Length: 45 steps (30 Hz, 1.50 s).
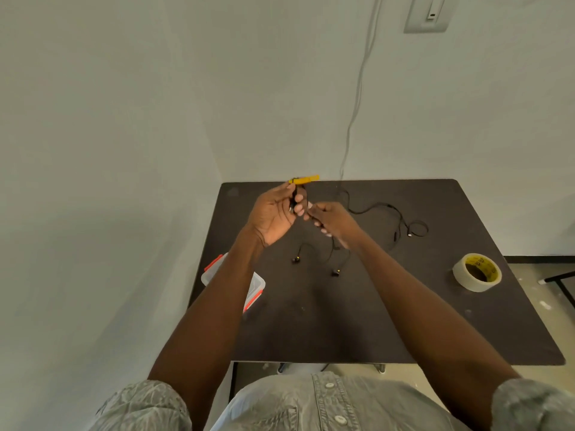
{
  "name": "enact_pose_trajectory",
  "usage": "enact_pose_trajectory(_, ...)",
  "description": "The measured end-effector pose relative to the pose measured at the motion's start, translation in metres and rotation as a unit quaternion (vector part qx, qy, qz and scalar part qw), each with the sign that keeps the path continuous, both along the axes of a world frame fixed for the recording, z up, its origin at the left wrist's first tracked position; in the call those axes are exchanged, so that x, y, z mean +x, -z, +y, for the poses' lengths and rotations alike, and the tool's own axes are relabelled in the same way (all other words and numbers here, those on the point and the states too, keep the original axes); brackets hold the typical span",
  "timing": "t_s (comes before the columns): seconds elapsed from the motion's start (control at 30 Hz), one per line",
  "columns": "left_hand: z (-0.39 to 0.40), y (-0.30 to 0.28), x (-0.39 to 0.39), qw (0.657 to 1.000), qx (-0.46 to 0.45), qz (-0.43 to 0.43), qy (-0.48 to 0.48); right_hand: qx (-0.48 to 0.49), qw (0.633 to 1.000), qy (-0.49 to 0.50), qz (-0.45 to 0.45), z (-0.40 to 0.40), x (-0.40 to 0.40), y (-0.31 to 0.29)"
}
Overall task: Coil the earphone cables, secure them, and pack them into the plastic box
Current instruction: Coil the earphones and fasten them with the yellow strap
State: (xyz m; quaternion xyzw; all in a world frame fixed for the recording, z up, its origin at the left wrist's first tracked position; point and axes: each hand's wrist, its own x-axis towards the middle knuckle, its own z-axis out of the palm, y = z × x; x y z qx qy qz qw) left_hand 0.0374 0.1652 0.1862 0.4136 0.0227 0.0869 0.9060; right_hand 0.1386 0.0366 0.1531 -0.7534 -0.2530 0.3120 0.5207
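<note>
My left hand [273,213] is raised over the far side of the dark table [404,321], with its fingers closed on a black bundle of earphone cable [294,199]. A yellow strip-like object [304,180] shows just above its fingertips; I cannot tell whether it is held. My right hand [331,219] pinches the same cable right beside the left hand's fingers. Cable hangs from it down to two earbuds [296,259] [336,272] on the table. A second black earphone cable [390,217] lies loose to the right. The plastic box [257,286], clear with red clips, is partly hidden under my left forearm.
A roll of clear tape with a yellow core [476,272] lies near the table's right edge. The walls meet in a corner behind the table, and a white cord [357,98] runs down the back wall. Floor shows beyond the right edge.
</note>
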Motion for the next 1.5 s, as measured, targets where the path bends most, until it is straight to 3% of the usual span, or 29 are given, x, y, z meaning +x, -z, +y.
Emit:
enact_pose_trajectory(0.1, 0.002, -0.002, 0.008, 0.995, -0.016, -0.035, -0.097, 0.032, 0.996, -0.039, 0.067, -0.006, -0.019, 0.011)
enact_pose_trajectory(0.23, 0.013, 0.003, 0.016, 0.974, 0.038, -0.002, -0.224, 0.036, 0.988, -0.101, 0.114, -0.021, -0.033, 0.015)
enact_pose_trajectory(0.37, 0.024, 0.019, 0.016, 0.957, 0.12, 0.051, -0.26, 0.042, 0.981, -0.131, 0.136, -0.031, -0.032, 0.004)
enact_pose_trajectory(0.5, 0.027, 0.032, 0.011, 0.945, 0.212, 0.119, -0.22, 0.056, 0.978, -0.147, 0.14, -0.038, -0.024, -0.014)
enact_pose_trajectory(0.73, 0.021, 0.038, -0.001, 0.933, 0.31, 0.164, -0.087, 0.089, 0.978, -0.153, 0.107, -0.04, 0.001, -0.039)
enact_pose_trajectory(1.03, 0.002, 0.031, -0.011, 0.955, 0.264, 0.136, -0.004, 0.076, 0.994, -0.077, 0.025, -0.026, 0.023, -0.055)
enact_pose_trajectory(1.23, -0.01, 0.022, -0.013, 0.951, 0.273, 0.144, 0.032, 0.057, 0.997, -0.039, -0.022, -0.016, 0.031, -0.044)
enact_pose_trajectory(1.5, -0.007, 0.008, -0.013, 0.99, 0.113, 0.061, 0.056, 0.069, 0.997, -0.014, 0.012, -0.009, 0.015, -0.009)
